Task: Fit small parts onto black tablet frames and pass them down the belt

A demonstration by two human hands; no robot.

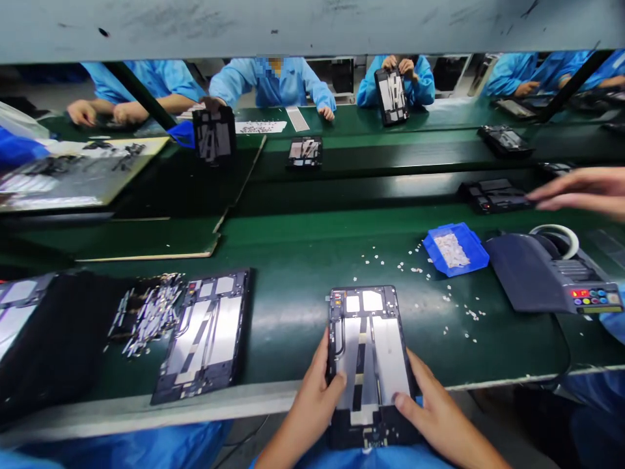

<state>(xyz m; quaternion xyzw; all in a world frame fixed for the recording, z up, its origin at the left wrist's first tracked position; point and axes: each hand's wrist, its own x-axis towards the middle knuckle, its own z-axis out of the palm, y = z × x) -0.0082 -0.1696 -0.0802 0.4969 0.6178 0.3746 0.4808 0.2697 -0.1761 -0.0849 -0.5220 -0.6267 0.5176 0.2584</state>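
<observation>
An opened tablet [390,352], its silver battery and dark flex cables showing, is held at the front edge of the green bench. My left hand [319,391] grips its left side, thumb over the face. On the right side my right hand [424,404] is closed round the edge, thumb resting near the lower part. The tablet's far end lies over the bench and its near end sticks out past the edge. To the left lies a second opened tablet [208,332], beside a heap of small thin metallic strips [153,312].
A blue tray [456,249] of small white pieces stands right of centre, with loose white bits scattered nearby. Beyond it sits a grey tape dispenser [551,273]. A co-worker's hand [586,189] reaches in over a tablet [498,195]. Other people in blue work across the line.
</observation>
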